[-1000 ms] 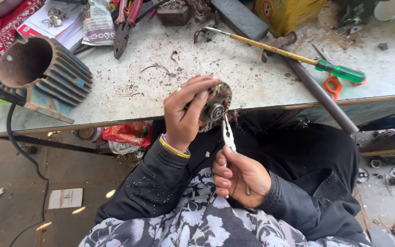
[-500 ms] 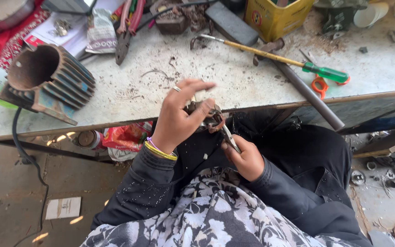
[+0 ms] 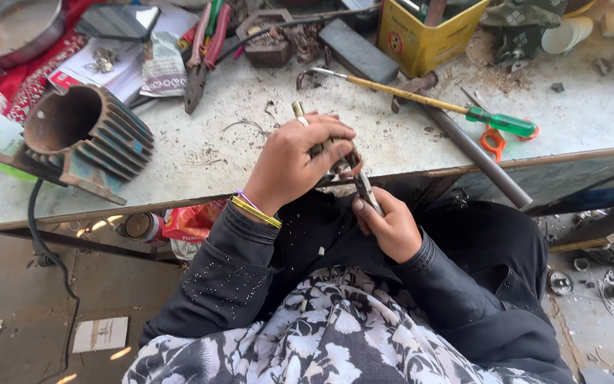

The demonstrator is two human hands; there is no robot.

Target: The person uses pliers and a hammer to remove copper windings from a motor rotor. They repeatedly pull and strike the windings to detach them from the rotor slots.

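Observation:
My left hand is wrapped over a small metal motor part with a short shaft sticking out past the knuckles, held just over the front edge of the workbench. My right hand sits below it, closed on the handle of a thin metal tool whose tip points up into the part. Most of the part is hidden by my left fingers.
A finned motor housing stands at the bench's left. A long screwdriver with a green handle, a grey metal rod, orange scissors, pliers, a yellow tin and a steel pan lie further back.
Both hands have stayed together on the part and tool. My left hand has turned over and closed around the part, hiding more of it; the shaft now shows above the knuckles.

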